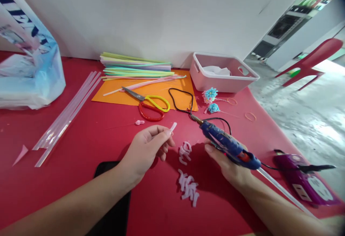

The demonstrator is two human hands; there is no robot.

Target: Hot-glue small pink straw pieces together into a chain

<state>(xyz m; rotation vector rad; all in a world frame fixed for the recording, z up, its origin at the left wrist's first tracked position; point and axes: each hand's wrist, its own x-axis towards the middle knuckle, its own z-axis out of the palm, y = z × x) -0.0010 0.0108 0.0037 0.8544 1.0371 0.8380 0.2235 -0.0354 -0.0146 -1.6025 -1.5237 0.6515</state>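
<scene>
Between the thumb and forefinger of my left hand is a short pale piece of pipe cleaner. My right hand grips a blue hot glue gun, its nozzle pointing up and left towards the pinched piece but apart from it. A clear glue stick sticks out of the gun's back end. On the red table between my hands lie a small pile of curled pale pink pieces and, nearer me, a second pile of short bent ones.
Scissors and bundled pipe cleaners lie on orange paper. Glue sticks and a plastic bag are left. A pink basket, blue flowers, and a purple power strip are right. A black phone-like slab lies under my left forearm.
</scene>
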